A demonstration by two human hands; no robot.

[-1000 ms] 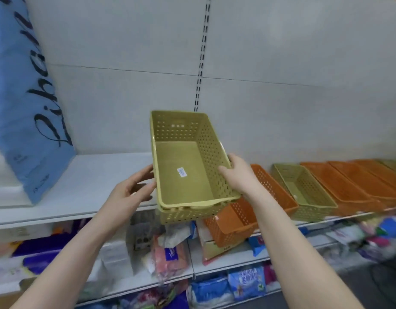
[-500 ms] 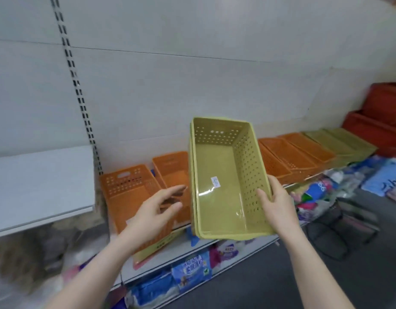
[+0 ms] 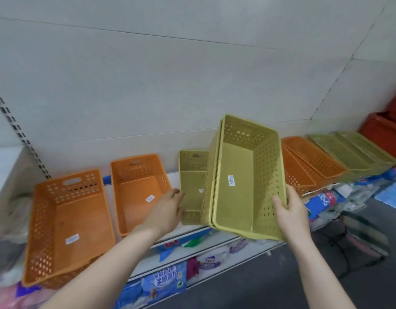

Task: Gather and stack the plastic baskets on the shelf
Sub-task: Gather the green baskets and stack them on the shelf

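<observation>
My right hand (image 3: 289, 208) grips the right wall of a nested pair of green perforated baskets (image 3: 241, 181), held tilted in the air in front of the shelf. My left hand (image 3: 168, 207) is off the stack, fingers apart, reaching toward a single green basket (image 3: 191, 175) that lies on the shelf just left of the held pair. Two orange baskets rest on the shelf farther left, a near one (image 3: 67, 221) and one behind it (image 3: 138, 188). Right of the held stack lie leaning orange baskets (image 3: 308, 166) and green baskets (image 3: 353, 152).
The white shelf edge (image 3: 186, 233) runs under the baskets, against a pale back wall with a slotted upright (image 3: 18, 134). Packaged goods (image 3: 163, 277) fill the lower shelves. Red crates (image 3: 388, 132) stand at the far right. A black wire basket (image 3: 362, 237) sits on the grey floor.
My view has swung right along the shelf. The green stack stays in my right hand and has tilted. My left hand has moved forward toward the single green basket.
</observation>
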